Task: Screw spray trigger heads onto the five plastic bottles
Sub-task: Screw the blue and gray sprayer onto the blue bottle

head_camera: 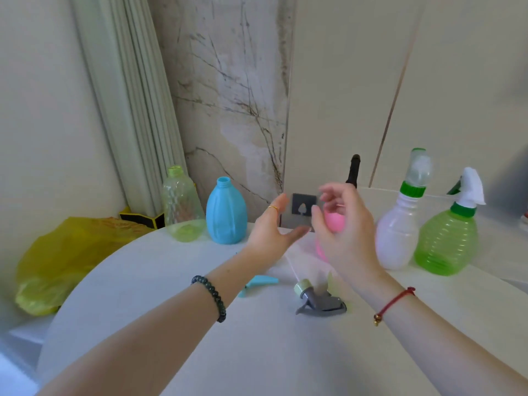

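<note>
A pink bottle (333, 222) stands on the white round table (171, 324), mostly hidden behind my right hand (341, 235). That hand hovers in front of it with fingers loosely spread, holding nothing. My left hand (271, 228) is open just left of it, palm turned right. A clear green bottle (183, 205) and a blue bottle (226, 212) stand uncapped at the back left. At the right, a white bottle (400, 224) and a green bottle (447, 241) carry trigger heads. A grey trigger head with a pale green collar (318, 298) and a blue trigger piece (258, 284) lie on the table.
A yellow plastic bag (65, 258) sits beyond the table's left edge. Folded curtain panels (137, 110) and a marble wall stand behind the bottles. A black object (353, 171) rises behind my right hand. A grey hook plate (303, 208) is on the wall.
</note>
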{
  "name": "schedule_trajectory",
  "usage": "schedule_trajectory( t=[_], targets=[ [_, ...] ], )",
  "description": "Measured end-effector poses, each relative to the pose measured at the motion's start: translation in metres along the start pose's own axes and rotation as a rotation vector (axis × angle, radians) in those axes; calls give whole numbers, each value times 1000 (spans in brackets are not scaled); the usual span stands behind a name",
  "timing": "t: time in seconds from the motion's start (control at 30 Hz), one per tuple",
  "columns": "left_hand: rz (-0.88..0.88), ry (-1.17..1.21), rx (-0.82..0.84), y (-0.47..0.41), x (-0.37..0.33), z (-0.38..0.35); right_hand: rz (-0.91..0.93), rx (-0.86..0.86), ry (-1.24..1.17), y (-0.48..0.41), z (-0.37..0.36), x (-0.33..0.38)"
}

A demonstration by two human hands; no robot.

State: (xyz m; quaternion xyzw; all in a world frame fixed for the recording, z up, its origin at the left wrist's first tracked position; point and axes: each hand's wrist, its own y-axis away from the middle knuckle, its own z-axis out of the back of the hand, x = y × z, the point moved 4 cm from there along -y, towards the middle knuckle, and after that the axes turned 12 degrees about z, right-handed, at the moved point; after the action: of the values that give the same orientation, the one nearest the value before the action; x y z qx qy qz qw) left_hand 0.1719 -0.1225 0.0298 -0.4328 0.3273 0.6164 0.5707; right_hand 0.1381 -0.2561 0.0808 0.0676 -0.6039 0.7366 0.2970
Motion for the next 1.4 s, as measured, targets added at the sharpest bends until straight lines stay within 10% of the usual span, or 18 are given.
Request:
schedule_trajectory(
  t=[0.33,0.87,1.2,1.4],
  targets=[
    [6,48,-271,1,42,105,-335,651,24,-46,-170,-19],
    [-44,93,-274,26,41,126,-146,486,-100,-79,-146,24],
    [56,213,-88,95,37,104,-240,785,-309,-28,-105,47],
    [106,287,-95,130,56,121,-61,1196,326,30,-120,-9]
  ],
)
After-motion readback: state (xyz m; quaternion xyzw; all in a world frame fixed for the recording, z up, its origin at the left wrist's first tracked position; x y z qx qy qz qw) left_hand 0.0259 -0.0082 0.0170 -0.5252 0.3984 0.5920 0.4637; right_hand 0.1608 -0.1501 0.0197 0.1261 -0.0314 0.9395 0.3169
